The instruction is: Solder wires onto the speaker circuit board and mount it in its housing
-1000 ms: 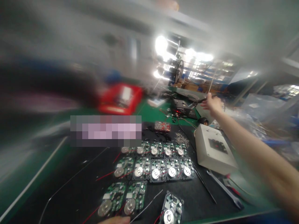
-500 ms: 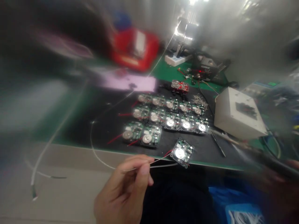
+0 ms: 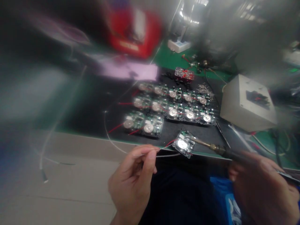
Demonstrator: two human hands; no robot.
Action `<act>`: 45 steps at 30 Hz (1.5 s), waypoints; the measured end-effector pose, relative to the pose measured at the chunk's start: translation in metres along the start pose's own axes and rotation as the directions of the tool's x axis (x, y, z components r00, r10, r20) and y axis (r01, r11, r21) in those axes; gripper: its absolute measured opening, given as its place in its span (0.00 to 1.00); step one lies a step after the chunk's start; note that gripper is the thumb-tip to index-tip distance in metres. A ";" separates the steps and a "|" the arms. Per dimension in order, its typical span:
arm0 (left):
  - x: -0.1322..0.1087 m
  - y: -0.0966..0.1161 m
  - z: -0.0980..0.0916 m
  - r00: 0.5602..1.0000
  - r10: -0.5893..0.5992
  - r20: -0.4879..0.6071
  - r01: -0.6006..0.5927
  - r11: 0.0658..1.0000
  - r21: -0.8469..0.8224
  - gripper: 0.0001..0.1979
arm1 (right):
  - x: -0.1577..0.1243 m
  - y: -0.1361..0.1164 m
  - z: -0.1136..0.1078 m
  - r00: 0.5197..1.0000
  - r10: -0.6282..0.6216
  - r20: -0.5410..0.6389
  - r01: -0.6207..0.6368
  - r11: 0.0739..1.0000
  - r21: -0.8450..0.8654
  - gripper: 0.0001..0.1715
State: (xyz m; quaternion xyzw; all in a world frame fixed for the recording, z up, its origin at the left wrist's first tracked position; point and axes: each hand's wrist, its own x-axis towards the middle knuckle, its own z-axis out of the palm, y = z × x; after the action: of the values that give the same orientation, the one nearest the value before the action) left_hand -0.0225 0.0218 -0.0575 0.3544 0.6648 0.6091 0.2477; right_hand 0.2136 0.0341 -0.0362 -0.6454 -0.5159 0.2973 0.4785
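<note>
My left hand (image 3: 134,179) is closed in a pinch on a thin white wire (image 3: 168,154) that runs to a single green circuit board (image 3: 185,144) lying at the bench's front edge. My right hand (image 3: 260,187) is wrapped round the handle of a soldering iron (image 3: 211,147), whose metal tip rests at the right side of that board. The board carries a round silver disc and a red lead.
Several more green circuit boards (image 3: 171,109) lie in rows on the black mat (image 3: 103,106). A white box (image 3: 248,103) stands at the right, a red box (image 3: 133,31) at the back. Loose pins (image 3: 205,90) lie behind the boards. Much of the left is blurred.
My right arm came back from reaching far across the bench and now holds the soldering iron at the front board. My left hand stays pinched on the wire. The view tilted down.
</note>
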 end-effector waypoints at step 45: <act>0.001 -0.006 -0.001 0.999 -0.029 0.047 0.027 0.999 0.033 0.03 | -0.004 -0.003 -0.001 0.998 -0.029 0.059 0.034 0.996 -0.079 0.15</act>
State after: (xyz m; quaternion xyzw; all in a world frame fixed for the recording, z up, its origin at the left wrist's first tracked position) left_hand -0.0248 0.0217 -0.0631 0.3633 0.6733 0.5864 0.2660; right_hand 0.2120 0.0300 -0.0340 -0.6469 -0.5513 0.2874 0.4416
